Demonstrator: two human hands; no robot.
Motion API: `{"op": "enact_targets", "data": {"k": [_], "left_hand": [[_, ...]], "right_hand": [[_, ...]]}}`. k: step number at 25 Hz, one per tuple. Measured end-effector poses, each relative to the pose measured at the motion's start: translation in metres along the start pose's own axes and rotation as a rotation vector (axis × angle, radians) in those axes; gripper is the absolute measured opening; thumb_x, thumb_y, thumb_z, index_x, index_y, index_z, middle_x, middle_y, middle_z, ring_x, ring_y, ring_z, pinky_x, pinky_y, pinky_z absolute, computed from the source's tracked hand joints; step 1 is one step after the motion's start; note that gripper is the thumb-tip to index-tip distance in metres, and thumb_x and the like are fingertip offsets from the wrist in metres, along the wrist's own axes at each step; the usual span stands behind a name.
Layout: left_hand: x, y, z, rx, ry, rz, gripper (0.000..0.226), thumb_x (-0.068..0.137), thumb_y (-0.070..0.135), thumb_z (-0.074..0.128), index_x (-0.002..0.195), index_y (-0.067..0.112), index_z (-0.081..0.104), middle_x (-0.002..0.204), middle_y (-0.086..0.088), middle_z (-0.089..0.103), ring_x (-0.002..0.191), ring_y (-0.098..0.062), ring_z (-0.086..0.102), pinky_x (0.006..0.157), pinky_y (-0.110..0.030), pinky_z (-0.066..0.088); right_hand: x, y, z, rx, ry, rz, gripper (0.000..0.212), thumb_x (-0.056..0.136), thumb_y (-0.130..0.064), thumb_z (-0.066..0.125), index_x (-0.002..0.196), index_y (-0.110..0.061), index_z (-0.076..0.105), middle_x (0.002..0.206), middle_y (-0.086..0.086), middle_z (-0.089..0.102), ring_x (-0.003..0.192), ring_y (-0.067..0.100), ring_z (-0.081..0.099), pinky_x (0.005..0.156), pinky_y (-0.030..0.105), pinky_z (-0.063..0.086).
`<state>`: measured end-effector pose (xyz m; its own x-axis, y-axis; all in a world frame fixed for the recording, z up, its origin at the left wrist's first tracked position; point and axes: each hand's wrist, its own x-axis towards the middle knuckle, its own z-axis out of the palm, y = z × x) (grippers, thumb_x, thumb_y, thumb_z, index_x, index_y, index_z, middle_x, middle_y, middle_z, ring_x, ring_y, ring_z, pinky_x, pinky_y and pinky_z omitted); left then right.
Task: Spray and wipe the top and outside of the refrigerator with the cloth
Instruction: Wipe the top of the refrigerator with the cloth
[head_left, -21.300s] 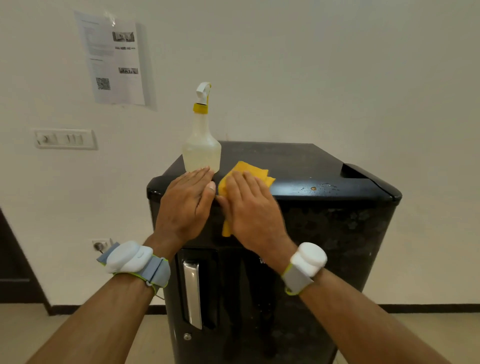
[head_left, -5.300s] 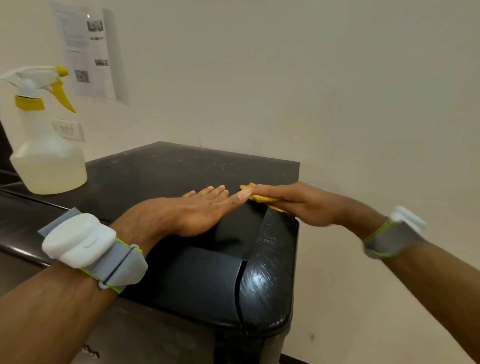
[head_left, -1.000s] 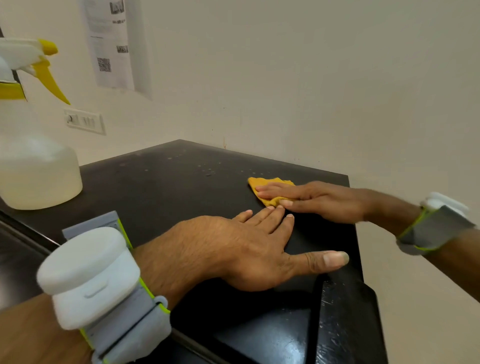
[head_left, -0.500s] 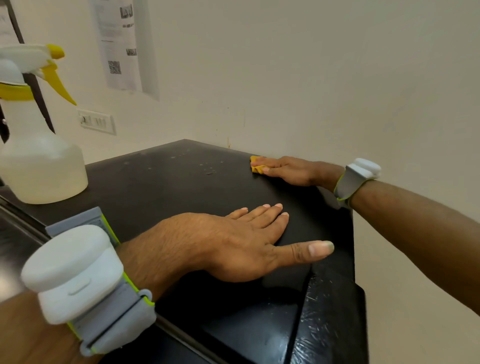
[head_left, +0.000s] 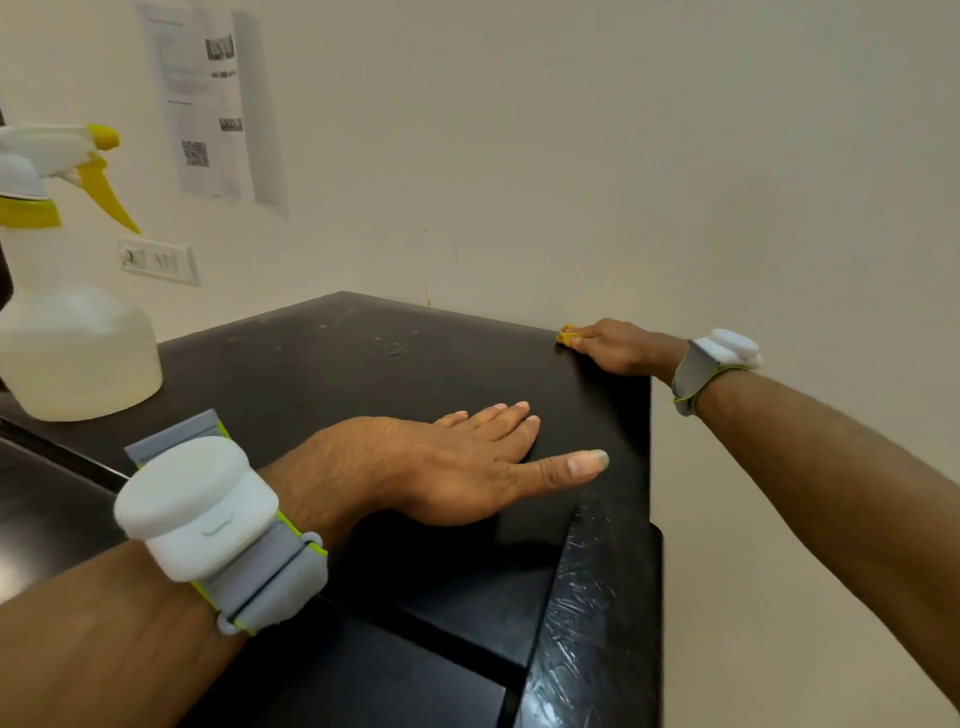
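Since half a second ago the right hand (head_left: 618, 345) has slid the yellow cloth (head_left: 568, 335) further back, to the far right corner of the black refrigerator (head_left: 363, 364) top by the wall, its fingers curled over the bunched cloth. The left hand (head_left: 457, 467) lies flat on the top, fingers straight, holding nothing. The spray bottle (head_left: 72, 338) stands at the left.

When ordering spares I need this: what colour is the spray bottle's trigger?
The trigger is yellow; the head view shows it.
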<state>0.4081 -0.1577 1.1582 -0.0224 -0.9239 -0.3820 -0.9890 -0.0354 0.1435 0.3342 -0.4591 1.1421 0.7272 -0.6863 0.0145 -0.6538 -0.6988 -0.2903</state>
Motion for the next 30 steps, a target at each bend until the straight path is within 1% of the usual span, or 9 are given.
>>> {"op": "enact_targets", "data": {"k": [3,5,10,14,17,23,25,28,30], "left_hand": [[-0.003,0.0,-0.001,0.046,0.002,0.048,0.107,0.052,0.083,-0.013,0.15,0.04,-0.021,0.162,0.001,-0.024,0.147,-0.01,-0.025,0.124,-0.045,-0.005],[-0.003,0.0,-0.001,0.054,0.011,0.057,0.114,0.052,0.091,-0.018,0.152,0.037,-0.018,0.162,0.001,-0.023,0.147,-0.011,-0.024,0.124,-0.045,-0.004],[-0.002,0.001,-0.001,0.024,0.03,0.05,0.117,0.054,0.094,-0.014,0.154,0.032,-0.016,0.163,0.002,-0.021,0.147,-0.01,-0.023,0.124,-0.045,-0.004],[-0.001,-0.001,0.0,-0.021,0.031,0.049,0.132,0.043,0.098,-0.012,0.154,0.029,-0.014,0.163,0.004,-0.02,0.148,-0.008,-0.022,0.124,-0.045,-0.004],[0.0,0.0,-0.001,-0.007,0.017,0.047,0.146,0.028,0.102,-0.014,0.154,0.029,-0.013,0.163,0.004,-0.021,0.148,-0.009,-0.021,0.124,-0.045,-0.004],[0.0,0.003,-0.002,-0.006,0.034,0.033,0.126,0.048,0.089,-0.008,0.154,0.021,-0.015,0.163,0.003,-0.02,0.148,-0.009,-0.02,0.124,-0.044,-0.003],[0.0,0.002,-0.002,-0.048,0.049,0.022,0.122,0.052,0.089,-0.006,0.153,0.022,-0.017,0.163,0.005,-0.02,0.148,-0.007,-0.018,0.124,-0.042,-0.004],[0.0,0.001,0.0,-0.104,0.07,0.02,0.107,0.064,0.085,-0.005,0.151,0.026,-0.02,0.162,0.006,-0.021,0.147,-0.005,-0.018,0.124,-0.04,-0.006],[0.002,-0.002,0.002,-0.122,0.082,0.016,0.103,0.068,0.084,-0.004,0.151,0.027,-0.02,0.162,0.006,-0.021,0.147,-0.005,-0.018,0.124,-0.04,-0.006]], "right_hand": [[-0.014,0.013,0.0,-0.007,0.003,0.05,0.055,0.105,-0.043,0.033,0.15,-0.011,0.038,0.159,-0.002,0.03,0.145,0.023,0.031,0.118,0.028,0.019],[-0.026,0.012,0.002,-0.016,0.027,0.094,0.056,0.105,-0.044,0.032,0.151,-0.011,0.036,0.16,-0.001,0.029,0.146,0.025,0.03,0.119,0.03,0.02],[-0.053,0.008,0.009,0.017,0.115,0.144,0.052,0.107,-0.039,0.03,0.147,-0.008,0.042,0.16,0.002,0.029,0.145,0.028,0.031,0.117,0.03,0.022],[-0.095,-0.005,0.012,0.003,0.136,0.088,0.047,0.108,-0.034,0.029,0.146,-0.01,0.044,0.16,0.006,0.026,0.148,0.023,0.025,0.117,0.027,0.016],[-0.135,-0.022,0.019,0.043,0.146,-0.016,0.046,0.108,-0.032,0.031,0.148,-0.013,0.04,0.161,0.001,0.025,0.148,0.018,0.023,0.116,0.022,0.012],[-0.188,-0.049,0.025,0.083,0.06,-0.249,0.041,0.107,-0.027,0.033,0.145,-0.018,0.045,0.157,-0.014,0.029,0.144,-0.001,0.019,0.115,0.011,0.005],[-0.199,-0.057,0.027,0.145,0.009,-0.316,0.04,0.107,-0.026,0.037,0.146,-0.02,0.045,0.154,-0.016,0.035,0.139,-0.008,0.023,0.113,0.004,0.011],[-0.208,-0.058,0.032,0.277,-0.053,-0.442,0.039,0.106,-0.023,0.04,0.144,-0.019,0.048,0.152,-0.016,0.042,0.14,-0.003,0.032,0.115,0.013,0.02],[-0.203,-0.054,0.031,0.309,-0.109,-0.487,0.043,0.106,-0.024,0.039,0.148,-0.022,0.042,0.154,-0.021,0.035,0.143,-0.006,0.024,0.118,0.014,0.015]]}}
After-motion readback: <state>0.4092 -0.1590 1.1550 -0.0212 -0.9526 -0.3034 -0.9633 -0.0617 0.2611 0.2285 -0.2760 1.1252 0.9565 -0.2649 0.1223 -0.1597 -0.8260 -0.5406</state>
